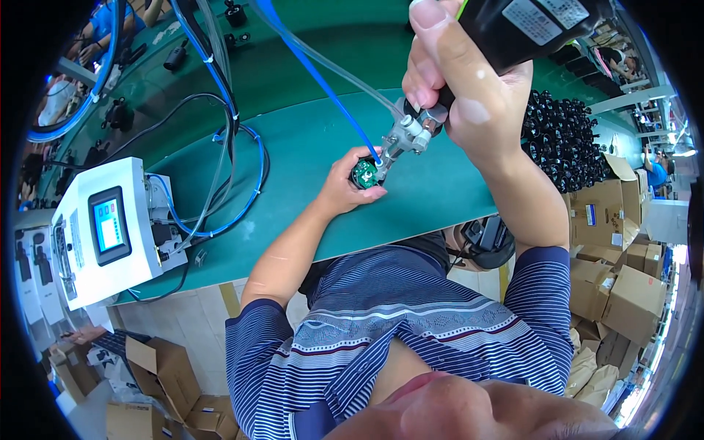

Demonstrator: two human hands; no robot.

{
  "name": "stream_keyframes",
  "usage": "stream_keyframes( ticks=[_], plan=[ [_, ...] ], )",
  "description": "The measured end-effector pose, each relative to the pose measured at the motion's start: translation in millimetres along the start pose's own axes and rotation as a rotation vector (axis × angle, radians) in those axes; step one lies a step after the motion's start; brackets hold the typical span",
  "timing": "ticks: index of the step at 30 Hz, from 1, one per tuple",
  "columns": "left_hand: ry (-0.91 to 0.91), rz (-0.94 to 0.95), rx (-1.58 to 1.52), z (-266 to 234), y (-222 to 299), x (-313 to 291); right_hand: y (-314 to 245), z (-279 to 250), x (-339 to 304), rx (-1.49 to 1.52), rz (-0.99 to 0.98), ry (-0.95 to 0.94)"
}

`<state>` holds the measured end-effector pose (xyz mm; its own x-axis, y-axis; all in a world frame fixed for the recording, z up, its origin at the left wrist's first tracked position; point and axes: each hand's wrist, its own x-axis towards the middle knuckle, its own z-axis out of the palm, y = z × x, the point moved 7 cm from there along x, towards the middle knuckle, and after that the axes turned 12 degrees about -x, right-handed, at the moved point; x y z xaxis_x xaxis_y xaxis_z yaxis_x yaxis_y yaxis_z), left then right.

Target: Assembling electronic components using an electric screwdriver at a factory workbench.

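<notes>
Your right hand point(477, 106) grips the black handheld power driver point(539, 33) and your left hand point(343, 182) cups the small round green circuit board point(364, 174) over the smooth green bench point(293, 150) — so line the silver metal nozzle point(397, 147) up squarely, steadying the board by its rim.

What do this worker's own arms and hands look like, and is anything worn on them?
Both the left hand and right hand are bare, with no gloves showing. The forearms are uncovered too, with no watch in sight. The short left sleeve and right sleeve are navy with thin white stripes.
</notes>
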<state>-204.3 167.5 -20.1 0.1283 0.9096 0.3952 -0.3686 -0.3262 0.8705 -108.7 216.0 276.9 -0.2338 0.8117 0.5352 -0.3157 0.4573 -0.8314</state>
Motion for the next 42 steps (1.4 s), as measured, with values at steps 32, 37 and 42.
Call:
stream_keyframes(
  ticks=[32,37,42],
  plan=[
    [-0.026,-0.006,-0.038,10.0,6.4,3.9,15.6,-8.2,-16.5,-0.22,-0.025,-0.041],
    [0.043,0.154,0.209,5.4,18.0,3.8,-9.5,-8.9,-1.6,-0.111,0.077,0.028],
    [0.053,0.19,0.185,7.0,22.6,2.7,-3.7,-5.4,-16.3,-0.204,0.055,-0.024]
  ],
)
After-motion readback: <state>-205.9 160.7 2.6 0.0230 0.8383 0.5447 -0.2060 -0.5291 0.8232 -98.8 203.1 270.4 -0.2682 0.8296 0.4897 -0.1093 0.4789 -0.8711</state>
